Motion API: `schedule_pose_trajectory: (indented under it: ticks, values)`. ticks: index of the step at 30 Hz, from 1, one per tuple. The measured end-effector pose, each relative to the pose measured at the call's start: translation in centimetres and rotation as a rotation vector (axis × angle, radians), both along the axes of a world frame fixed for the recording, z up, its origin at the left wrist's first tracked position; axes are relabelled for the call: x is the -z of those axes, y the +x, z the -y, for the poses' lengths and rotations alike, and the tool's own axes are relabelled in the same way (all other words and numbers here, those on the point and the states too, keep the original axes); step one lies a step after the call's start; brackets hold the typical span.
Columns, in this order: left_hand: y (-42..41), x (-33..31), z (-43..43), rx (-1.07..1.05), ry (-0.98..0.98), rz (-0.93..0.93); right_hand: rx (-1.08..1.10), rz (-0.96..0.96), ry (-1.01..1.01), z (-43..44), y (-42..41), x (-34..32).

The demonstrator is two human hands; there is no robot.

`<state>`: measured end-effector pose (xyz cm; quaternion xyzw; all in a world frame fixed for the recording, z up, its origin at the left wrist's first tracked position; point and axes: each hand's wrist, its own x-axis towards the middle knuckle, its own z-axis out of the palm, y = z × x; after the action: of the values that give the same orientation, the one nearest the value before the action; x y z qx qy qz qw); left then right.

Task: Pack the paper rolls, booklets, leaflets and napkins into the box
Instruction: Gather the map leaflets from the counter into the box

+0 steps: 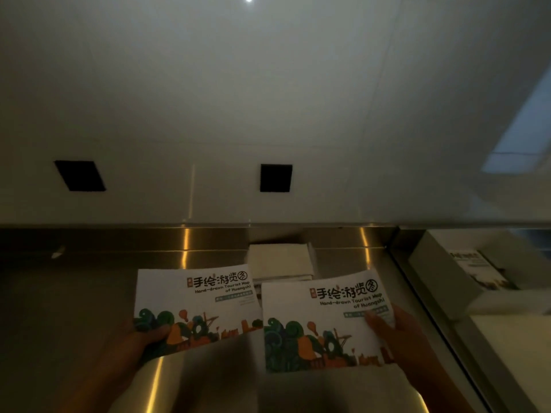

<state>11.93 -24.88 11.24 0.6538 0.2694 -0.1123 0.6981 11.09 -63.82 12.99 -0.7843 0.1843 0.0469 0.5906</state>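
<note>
Over the steel counter (74,293), hands grip two landscape leaflets, left (131,344) and right (396,332), titles upright.

The left hand (134,341) grips one tourist-map leaflet (193,299) by its lower left corner; the right hand (399,338) pinches a matching second leaflet (322,320) at its right edge. Both are held above a steel surface (59,293). At 12 o'clock from the leaflets lies a stack of white napkins (280,260). At 3 o'clock sits a white box (432,257) with a booklet (480,272) inside.
</note>
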Motion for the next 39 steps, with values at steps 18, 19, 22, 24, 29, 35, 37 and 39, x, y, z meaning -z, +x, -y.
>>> schedule_pose_trajectory:
  ticks: [18,19,22,24,29,35,37,39]
  values:
    - [-4.9,1.5,8.9,0.076,-0.128,0.054,0.097,-0.004,-0.01,7.0,-7.0,-1.2]
    - [-5.1,1.6,9.7,0.069,-0.126,0.058,0.089,-0.003,-0.007,7.8,-7.1,-1.2]
    - [-5.6,1.4,13.1,0.064,-0.149,0.082,0.088,0.031,-0.036,11.0,-7.5,-1.2]
    - [-5.9,1.2,15.5,0.063,-0.157,0.093,0.088,0.05,-0.026,13.6,-7.8,-1.2]
    - [-6.6,1.3,22.0,0.039,-0.143,0.132,0.043,0.077,-0.026,20.6,-8.2,-1.9]
    - [-7.2,1.9,28.0,-0.041,-0.16,0.143,-0.019,0.059,-0.062,27.8,-8.0,-2.3]
    - [-7.4,1.7,29.4,-0.038,-0.188,0.146,-0.024,0.051,-0.063,29.2,-7.9,-2.4]
    - [-7.3,1.3,30.5,-0.016,-0.199,0.157,-0.031,0.049,-0.067,30.2,-7.7,-2.5]
